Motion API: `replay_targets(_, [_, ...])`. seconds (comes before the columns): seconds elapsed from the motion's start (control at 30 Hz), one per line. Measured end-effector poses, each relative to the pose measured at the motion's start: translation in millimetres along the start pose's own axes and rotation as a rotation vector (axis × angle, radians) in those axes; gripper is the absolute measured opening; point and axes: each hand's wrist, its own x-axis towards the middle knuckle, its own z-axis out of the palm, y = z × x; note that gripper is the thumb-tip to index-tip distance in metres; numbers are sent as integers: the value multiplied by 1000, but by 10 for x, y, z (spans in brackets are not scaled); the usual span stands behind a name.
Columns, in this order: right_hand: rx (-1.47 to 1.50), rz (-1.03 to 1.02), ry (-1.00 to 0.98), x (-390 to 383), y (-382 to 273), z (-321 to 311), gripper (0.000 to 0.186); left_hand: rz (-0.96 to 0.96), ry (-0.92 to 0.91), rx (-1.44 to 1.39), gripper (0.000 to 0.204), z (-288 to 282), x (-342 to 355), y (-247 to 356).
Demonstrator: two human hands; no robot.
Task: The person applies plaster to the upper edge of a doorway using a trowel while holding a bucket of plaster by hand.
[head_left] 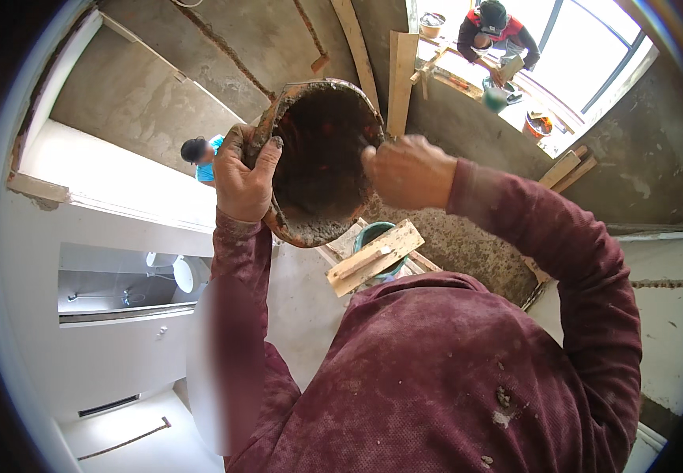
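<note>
A round bucket (310,232), crusted with grey mortar, is tilted so that its dark inside faces me. Its wall shows orange-brown stains. My left hand (247,172) grips the near-left rim, thumb over the edge and fingers around the outside. At the right rim is my right hand (412,173), closed and slightly blurred by motion. Whatever its curled fingers hold is hidden. Below the bucket, a wooden float (377,256) with a wooden handle lies across a green bucket (373,231).
A co-worker (499,35) crouches by the bright window at the upper right, near an orange-brown bucket (537,124). Another person (204,158) in blue stands beyond the opening at left. Wooden boards (402,83) lean against the plastered wall. Planks (566,169) stand at right.
</note>
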Motion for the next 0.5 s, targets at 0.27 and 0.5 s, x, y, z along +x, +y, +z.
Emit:
replay_targets(0.27, [111,-220,5,-37,167,113,22,-17,-74,-336,11,132,24,264])
replay_targets(0.5, [421,104,-349,-63,-32,-43,27,-87,26,-499,14,-9,-38,397])
